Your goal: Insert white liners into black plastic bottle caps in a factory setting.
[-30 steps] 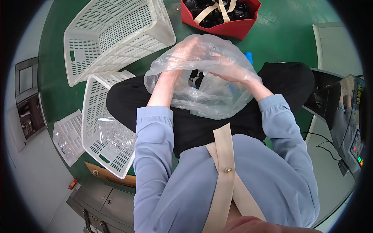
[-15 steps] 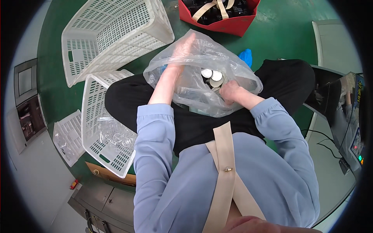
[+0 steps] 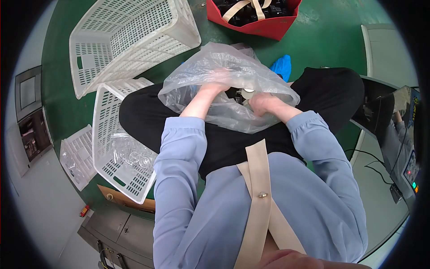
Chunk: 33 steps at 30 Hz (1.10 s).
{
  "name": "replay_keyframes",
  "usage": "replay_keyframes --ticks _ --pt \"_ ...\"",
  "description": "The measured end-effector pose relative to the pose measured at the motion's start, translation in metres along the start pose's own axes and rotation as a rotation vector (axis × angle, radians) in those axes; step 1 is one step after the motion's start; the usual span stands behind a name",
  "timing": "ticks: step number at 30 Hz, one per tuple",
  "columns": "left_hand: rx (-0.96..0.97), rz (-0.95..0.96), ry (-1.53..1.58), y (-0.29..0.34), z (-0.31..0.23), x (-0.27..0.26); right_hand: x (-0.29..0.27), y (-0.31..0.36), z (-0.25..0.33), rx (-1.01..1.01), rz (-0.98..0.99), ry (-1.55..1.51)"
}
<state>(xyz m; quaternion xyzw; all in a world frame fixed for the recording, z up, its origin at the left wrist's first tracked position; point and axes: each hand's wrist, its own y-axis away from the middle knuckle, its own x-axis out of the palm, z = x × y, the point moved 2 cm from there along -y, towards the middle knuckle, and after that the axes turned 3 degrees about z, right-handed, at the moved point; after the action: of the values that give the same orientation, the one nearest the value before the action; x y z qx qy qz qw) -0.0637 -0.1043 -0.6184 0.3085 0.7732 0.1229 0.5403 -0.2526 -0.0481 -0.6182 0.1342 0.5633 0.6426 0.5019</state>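
Observation:
A translucent plastic bag (image 3: pixel 242 67) lies across my crossed legs with its mouth spread open. Inside it, several pale round discs (image 3: pixel 247 93) show between my hands, partly covered. My left hand (image 3: pixel 218 79) reaches under the bag's far edge; cloudy film veils its fingers, so what they do cannot be made out. At the right side of the mouth, my right hand (image 3: pixel 263 104) is curled down beside the discs. Its fingers are bent together, and whatever lies between them is hidden.
Two white slatted crates (image 3: pixel 134 38) (image 3: pixel 118 157) stand at the left, the nearer holding clear plastic pieces (image 3: pixel 132 150). Beyond the bag sits a red bin (image 3: pixel 264 29) of black parts. A blue wrapped thing (image 3: pixel 282 67) lies by my right knee. A monitor (image 3: pixel 394 125) stands at right.
My left hand has come back nearer and to the right, toward the discs. The bag's far side has sagged, covering more of them. My right hand has shifted slightly left.

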Motion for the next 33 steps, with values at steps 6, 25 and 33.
replay_keyframes --ticks 6,25,33 --pt "0.120 -0.010 0.049 -0.019 -0.011 0.014 0.044 -0.073 -0.040 0.066 -0.479 -0.330" --pt "0.119 0.061 0.162 -0.025 -0.046 0.062 0.152 -0.077 -0.165 0.175 -0.739 -0.026" --pt "0.140 0.111 0.178 -0.029 -0.027 0.070 0.078 -0.050 -0.067 0.038 -0.698 -0.471"
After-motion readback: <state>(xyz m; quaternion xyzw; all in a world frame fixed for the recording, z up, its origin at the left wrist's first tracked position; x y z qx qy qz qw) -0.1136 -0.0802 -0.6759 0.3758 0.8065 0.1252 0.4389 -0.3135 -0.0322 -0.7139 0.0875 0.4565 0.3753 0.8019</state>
